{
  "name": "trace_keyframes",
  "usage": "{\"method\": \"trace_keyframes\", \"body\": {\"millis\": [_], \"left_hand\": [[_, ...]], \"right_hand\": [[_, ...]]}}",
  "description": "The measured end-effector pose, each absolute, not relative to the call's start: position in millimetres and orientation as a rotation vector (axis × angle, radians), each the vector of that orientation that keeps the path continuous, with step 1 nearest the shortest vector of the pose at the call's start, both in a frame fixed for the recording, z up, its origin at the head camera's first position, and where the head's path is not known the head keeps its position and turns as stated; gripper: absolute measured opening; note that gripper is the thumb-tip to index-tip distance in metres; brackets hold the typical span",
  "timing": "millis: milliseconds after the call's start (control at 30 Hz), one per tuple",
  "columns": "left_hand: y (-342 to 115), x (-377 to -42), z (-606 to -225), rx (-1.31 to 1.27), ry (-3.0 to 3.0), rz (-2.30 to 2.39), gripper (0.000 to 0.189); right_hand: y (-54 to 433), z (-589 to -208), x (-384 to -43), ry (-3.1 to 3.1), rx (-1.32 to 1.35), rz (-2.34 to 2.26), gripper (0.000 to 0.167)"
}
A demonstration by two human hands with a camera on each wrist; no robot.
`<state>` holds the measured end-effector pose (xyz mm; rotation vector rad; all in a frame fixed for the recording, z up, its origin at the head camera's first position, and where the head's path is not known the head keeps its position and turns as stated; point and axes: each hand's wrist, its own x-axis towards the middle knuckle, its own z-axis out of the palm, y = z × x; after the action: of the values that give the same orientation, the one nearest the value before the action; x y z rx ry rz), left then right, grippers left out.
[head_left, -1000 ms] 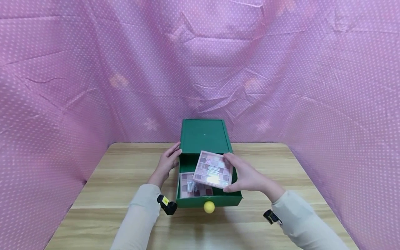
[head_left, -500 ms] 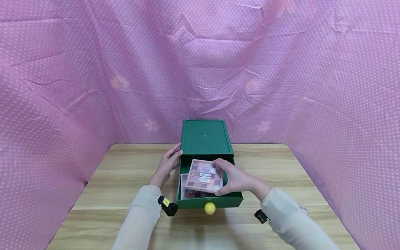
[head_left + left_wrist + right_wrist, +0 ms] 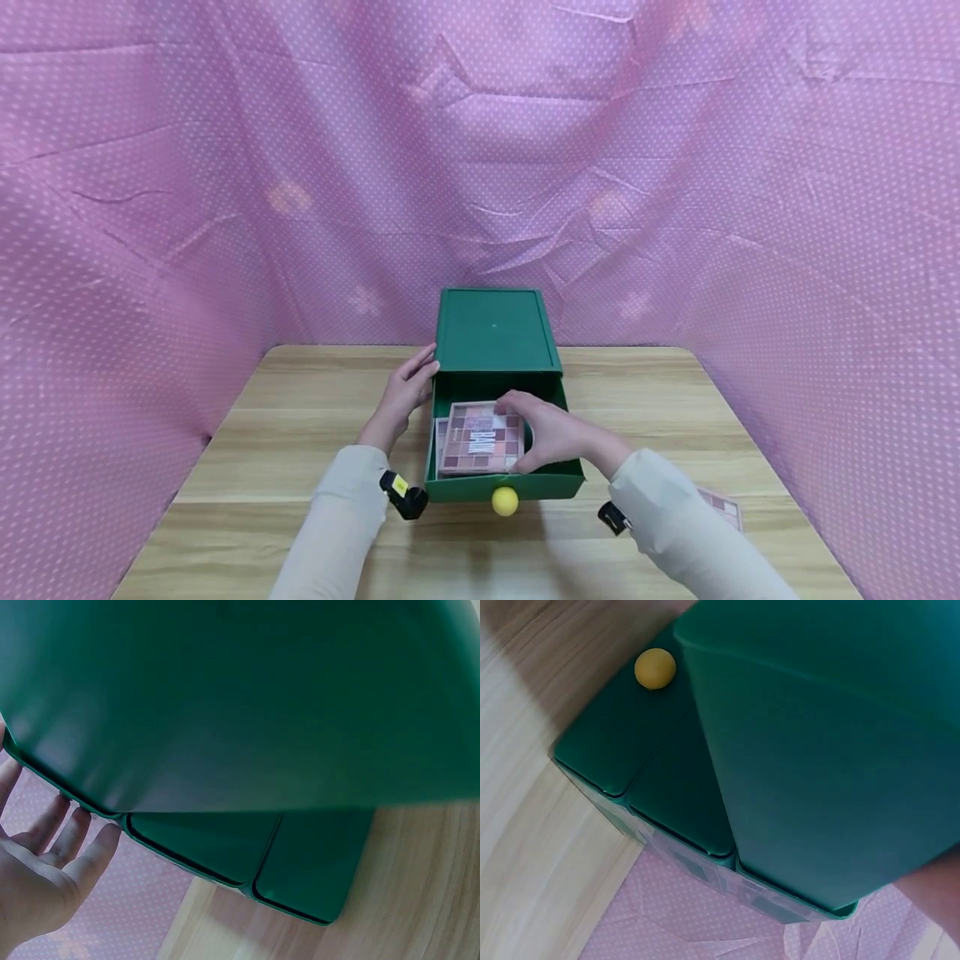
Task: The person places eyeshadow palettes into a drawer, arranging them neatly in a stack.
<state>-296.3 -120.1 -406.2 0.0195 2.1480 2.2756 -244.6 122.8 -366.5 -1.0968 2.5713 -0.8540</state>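
Note:
A green drawer cabinet [image 3: 495,329] stands at the back of the table with its top drawer [image 3: 543,487] pulled out. My right hand [image 3: 551,433] pinches a pinkish eyeshadow palette [image 3: 480,446] by its right side, low inside the drawer. This palette overlaps a second palette [image 3: 440,429], of which only the left edge shows. My left hand [image 3: 401,396] rests its extended fingers against the cabinet's left side. In the left wrist view, those fingertips [image 3: 105,836] touch the cabinet's edge. The right wrist view shows mostly the drawer's underside, with the held palette hidden.
Another palette [image 3: 723,507] lies on the wooden table [image 3: 300,433], partly covered by the right sleeve. A yellow round knob [image 3: 505,501] sticks out at the drawer's front. Further drawers [image 3: 679,787] sit beneath the open one. Pink dotted cloth [image 3: 487,167] hangs around the table.
My right hand has moved left and down with the palette, which now lies lower over the second one. The palette by the right sleeve has come into view. My left hand has stayed put.

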Motion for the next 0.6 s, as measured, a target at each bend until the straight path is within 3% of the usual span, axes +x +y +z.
{"method": "trace_keyframes", "body": {"millis": [333,600], "left_hand": [[-119.7,-296.4,-407.2,0.012,2.149,2.278,0.044],[-118.1,-294.5,-407.1,-0.005,2.147,2.283,0.042]], "right_hand": [[114.7,-371.3,-244.5,2.569,-0.981,-0.805,0.089],[118.3,-369.6,-240.4,2.555,-0.896,-0.965,0.083]]}}
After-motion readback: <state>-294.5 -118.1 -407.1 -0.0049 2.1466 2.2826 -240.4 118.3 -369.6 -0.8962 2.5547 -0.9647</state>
